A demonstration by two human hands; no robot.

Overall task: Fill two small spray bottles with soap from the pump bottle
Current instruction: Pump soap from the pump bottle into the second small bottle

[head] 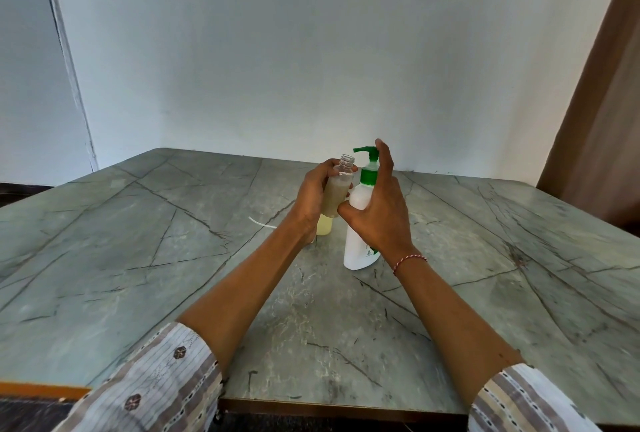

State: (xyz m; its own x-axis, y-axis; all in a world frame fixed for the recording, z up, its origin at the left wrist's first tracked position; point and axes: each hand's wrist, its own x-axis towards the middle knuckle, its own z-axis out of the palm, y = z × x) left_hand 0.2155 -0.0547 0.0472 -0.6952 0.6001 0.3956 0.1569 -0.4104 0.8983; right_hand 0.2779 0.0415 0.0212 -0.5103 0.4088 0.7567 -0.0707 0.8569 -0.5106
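Left hand [313,196] fingers grip uncapped spray bottle [338,189]; right hand [381,209] fingers spread over pump bottle [360,223].

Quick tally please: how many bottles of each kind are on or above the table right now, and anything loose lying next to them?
Small spray bottles: 2, a capless one gripped in the left hand and a yellowish-filled one standing behind it
Pump bottles: 1, white with a green pump, right hand on it
Loose white tubes: 1, on the table
Total: 4
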